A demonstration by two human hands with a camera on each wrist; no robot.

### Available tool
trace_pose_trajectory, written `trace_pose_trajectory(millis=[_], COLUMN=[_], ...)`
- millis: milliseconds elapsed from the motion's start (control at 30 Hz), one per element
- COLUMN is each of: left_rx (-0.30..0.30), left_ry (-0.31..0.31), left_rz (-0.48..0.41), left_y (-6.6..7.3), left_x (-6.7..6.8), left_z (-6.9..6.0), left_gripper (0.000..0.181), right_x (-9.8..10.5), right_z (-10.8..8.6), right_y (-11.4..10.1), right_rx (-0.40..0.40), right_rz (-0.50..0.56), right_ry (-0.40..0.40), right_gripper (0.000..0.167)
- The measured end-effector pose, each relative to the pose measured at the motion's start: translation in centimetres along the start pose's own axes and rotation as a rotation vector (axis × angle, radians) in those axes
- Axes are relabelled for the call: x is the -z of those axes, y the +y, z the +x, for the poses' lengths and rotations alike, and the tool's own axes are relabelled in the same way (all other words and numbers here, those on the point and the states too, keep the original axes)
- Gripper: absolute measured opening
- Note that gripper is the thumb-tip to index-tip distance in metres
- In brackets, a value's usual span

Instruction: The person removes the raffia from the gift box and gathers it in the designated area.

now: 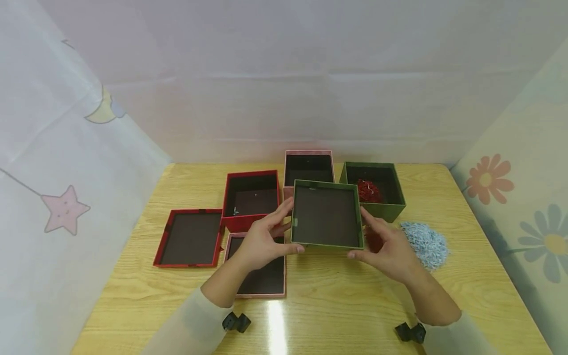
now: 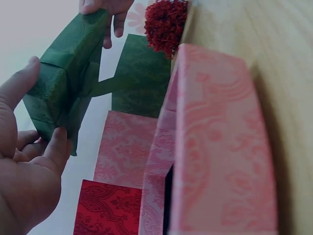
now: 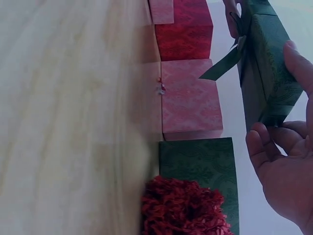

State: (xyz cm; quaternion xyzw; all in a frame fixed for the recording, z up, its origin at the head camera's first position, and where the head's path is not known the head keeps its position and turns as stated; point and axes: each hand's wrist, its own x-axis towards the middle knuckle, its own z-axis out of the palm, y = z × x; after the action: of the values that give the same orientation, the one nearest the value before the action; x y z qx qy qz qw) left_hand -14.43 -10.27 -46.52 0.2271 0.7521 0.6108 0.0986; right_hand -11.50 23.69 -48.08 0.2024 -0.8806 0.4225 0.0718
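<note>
Both hands hold a green box lid (image 1: pixel 327 215) above the table, its dark inside turned toward the head view. My left hand (image 1: pixel 264 241) grips its left side, thumb at the near edge. On the right side, my right hand (image 1: pixel 390 249) grips it the same way. A green ribbon (image 3: pixel 222 67) hangs from the lid's outer face in the wrist views. Behind the lid stand a pink box (image 1: pixel 308 167) and a green box (image 1: pixel 390 209) with red shredded paper (image 1: pixel 369 191) inside. More red shreds (image 3: pixel 186 208) lie on the table, partly hidden by my right hand.
A red box (image 1: pixel 250 197) stands left of the pink one, with a red lid (image 1: pixel 191 239) lying inside-up beside it. Under my left forearm lies a pink lid (image 1: pixel 262 276). Light blue shredded paper (image 1: pixel 427 245) is heaped at the right. Curtains hang around the table.
</note>
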Motion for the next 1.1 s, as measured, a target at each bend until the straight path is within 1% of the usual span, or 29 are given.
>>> trace_pose_trajectory(millis=[100,333,467,633,767,967,1100], left_rx=[0.037,0.069,0.091,0.13,0.154,0.157,0.153], left_ry=[0.002,0.015,0.019,0.02,0.016,0.006,-0.012], left_rz=[0.024,0.039,0.068,0.068,0.078,0.155,0.244], left_y=[-0.2,-0.8,-1.0,-1.0,-1.3,-1.8,-1.9], left_x=[-0.2,-0.9,-1.2,-1.4,-1.7,-2.2,-2.4], left_z=[-0.5,-1.6,-2.0,-2.7,-3.1,-3.2,-3.2], left_gripper=[0.104,0.105,0.105,0.107,0.108,0.105,0.104], right_x=[-0.2,-0.6,-0.7,-0.9,-1.1,-1.1,-1.0], right_z=[-0.3,-1.0,-1.3,-1.8,-2.2,-2.6,-2.7], right_y=[0.1,0.2,0.0,-0.2,-0.1,0.3,0.5], right_rx=[0.0,-0.059,-0.061,-0.064,-0.063,-0.114,-0.139], right_rz=[-0.008,-0.06,-0.061,-0.061,-0.049,-0.045,-0.054], right_ry=[-0.011,-0.044,-0.043,-0.048,-0.067,-0.137,-0.19], right_gripper=[0.103,0.104,0.104,0.104,0.105,0.104,0.104])
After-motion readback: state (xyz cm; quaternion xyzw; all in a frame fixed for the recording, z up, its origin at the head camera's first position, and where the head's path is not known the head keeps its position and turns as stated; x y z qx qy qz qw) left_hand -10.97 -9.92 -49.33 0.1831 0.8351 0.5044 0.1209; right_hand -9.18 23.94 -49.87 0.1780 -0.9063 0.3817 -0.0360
